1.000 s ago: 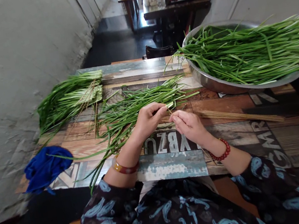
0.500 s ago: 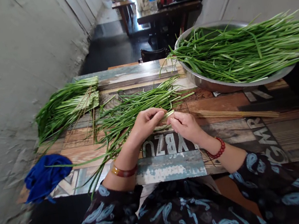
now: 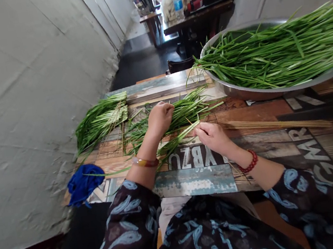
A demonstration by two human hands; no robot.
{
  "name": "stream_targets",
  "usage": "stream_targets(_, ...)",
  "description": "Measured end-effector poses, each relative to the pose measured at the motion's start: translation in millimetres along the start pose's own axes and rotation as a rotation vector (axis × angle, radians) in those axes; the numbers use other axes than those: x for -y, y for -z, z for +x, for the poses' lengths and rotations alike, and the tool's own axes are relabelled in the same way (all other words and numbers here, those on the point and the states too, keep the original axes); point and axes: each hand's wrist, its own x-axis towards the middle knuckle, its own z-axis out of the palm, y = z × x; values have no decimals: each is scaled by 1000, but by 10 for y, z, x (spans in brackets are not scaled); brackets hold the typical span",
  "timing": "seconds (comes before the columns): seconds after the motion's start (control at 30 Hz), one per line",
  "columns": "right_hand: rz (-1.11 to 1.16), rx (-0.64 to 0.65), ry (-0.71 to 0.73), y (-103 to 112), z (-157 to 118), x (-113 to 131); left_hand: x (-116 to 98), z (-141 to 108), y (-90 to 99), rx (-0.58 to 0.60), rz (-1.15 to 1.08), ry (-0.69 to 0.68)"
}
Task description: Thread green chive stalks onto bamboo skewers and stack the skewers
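My right hand (image 3: 212, 135) pinches the pale ends of a few green stalks (image 3: 180, 139), whose leaves trail left under my left wrist. My left hand (image 3: 161, 118) is closed above the loose pile of greens (image 3: 187, 106); whatever its fingertips hold is too small to make out. A thin brown stick or straw shows beside the stalk ends. Farther left lies a bundle of greens (image 3: 102, 120) with brown straws across it. A sheaf of thin brown straws (image 3: 276, 123) lies to the right of my right hand.
A large metal basin (image 3: 233, 90) heaped with long greens stands at the back right. A blue cloth (image 3: 84, 183) lies at the table's left edge by the wall. Behind, another table (image 3: 182, 24) holds a bottle and bags.
My left hand has moved up and away from my right hand, over the pile. The right hand still holds the stalk ends. The view has shifted, so the table's things appear farther right.
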Motion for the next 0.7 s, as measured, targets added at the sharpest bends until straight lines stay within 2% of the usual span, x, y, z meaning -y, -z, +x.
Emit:
stream_targets(0.17, 5, -24, 26, 7, 16, 6, -16, 105, -140, 56, 213, -71)
stream_targets(0.3, 9, -36, 42, 11, 26, 19, 18, 93, -170, 31, 188, -143)
stream_targets(0.37, 18, -43, 51, 16, 27, 29, 17, 61, -146, -11, 59, -149)
stream_targets(0.47, 41, -51, 69, 24, 23, 41, -52, -46, -70, -52, -303, -51)
stream_targets(0.6, 50, -51, 78, 27, 9, 45, -201, -251, 3, 81, -843, 128)
stream_targets(0.7, 38, -42, 95, 27, 4, 45, -256, -363, -8, 148, -952, 225)
